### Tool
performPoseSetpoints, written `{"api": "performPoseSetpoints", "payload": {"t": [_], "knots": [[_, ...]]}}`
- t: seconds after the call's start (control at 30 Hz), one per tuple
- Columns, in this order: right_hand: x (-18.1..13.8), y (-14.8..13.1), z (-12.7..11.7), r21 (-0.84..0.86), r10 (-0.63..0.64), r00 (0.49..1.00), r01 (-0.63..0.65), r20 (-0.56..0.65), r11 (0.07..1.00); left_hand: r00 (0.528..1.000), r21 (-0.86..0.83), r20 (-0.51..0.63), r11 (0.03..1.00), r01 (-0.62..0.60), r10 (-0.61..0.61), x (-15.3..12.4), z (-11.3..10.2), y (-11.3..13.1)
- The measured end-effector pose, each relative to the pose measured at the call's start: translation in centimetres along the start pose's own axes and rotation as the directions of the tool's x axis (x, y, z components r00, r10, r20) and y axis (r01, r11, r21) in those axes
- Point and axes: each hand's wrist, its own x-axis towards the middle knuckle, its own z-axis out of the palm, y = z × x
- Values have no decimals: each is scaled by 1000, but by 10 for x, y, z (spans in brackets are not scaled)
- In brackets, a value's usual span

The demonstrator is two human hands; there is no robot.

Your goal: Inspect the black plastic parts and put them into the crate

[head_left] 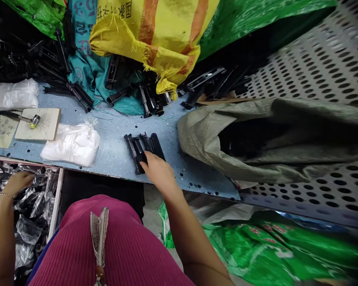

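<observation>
My right hand [160,171] reaches over the front of the blue speckled table, its thumb and fingers closed on one of several long black plastic parts [133,153]. The parts lie side by side, and the hand hides some of their near ends. Down at the left, my left hand [19,182] hovers over or rests on a crate of black parts in clear plastic bags [30,228]. Its fingers stretch to the right, and nothing shows in them. Between the hands, a bundle of white plastic bags [73,143] lies at the table edge.
At the back, loose black parts [144,99] spill around a yellow woven sack [173,28] and a teal sack [85,59]. An open grey-green sack [197,133] stands on the right. A wooden board [37,123] holds a small metal-tipped tool. Green sacks [256,246] lie below the table.
</observation>
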Motion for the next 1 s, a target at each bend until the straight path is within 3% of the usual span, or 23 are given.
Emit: {"api": "performPoseSetpoints", "payload": {"t": [0.07, 0.13, 0.2, 0.27, 0.33, 0.47, 0.6, 0.67, 0.73, 0.8, 0.87, 0.93, 1.0], "knots": [[8, -5, 8, 231, -17, 1000, 13, 13, 973, 993, -152, 42, 983, -103, 111, 17, 28, 62], [16, -14, 19, 493, -41, 999, 23, 27, 870, 942, -265, -115, 904, -336, 316, 33, 60, 127], [22, -26, 28, 708, -60, 997, 13, 41, 706, 872, -85, -272, 892, -444, 407, 49, 87, 178], [24, -36, 34, 854, -73, 995, -24, 73, 520, 861, 87, -281, 905, -416, 423, 64, 101, 201], [24, -44, 35, 941, -78, 990, -88, 119, 326, 881, 104, -211, 906, -410, 423, 77, 100, 198], [27, -63, 29, 982, -178, 969, -183, 173, -41, 876, -205, -179, 854, -478, 447, 91, 85, 170], [42, -100, 35, 909, -360, 904, -331, 229, -252, 905, -392, -195, 816, -425, 378, 87, 82, 167], [51, -117, 44, 876, -383, 886, -384, 261, -291, 890, -355, -234, 818, -452, 391, 82, 83, 172], [54, -124, 52, 873, -318, 907, -376, 277, -310, 838, -180, -271, 830, -528, 474, 78, 82, 174], [50, -118, 57, 883, -239, 935, -332, 262, -332, 791, 33, -245, 820, -571, 560, 78, 78, 173], [39, -103, 59, 871, -254, 929, -347, 268, -349, 786, 126, -207, 812, -569, 583, 81, 74, 170], [24, -87, 62, 828, -371, 865, -460, 338, -320, 781, 88, -212, 808, -583, 587, 85, 69, 168], [11, -78, 68, 767, -490, 758, -593, 430, -244, 761, 3, -258, 789, -615, 595, 84, 66, 168]]}}
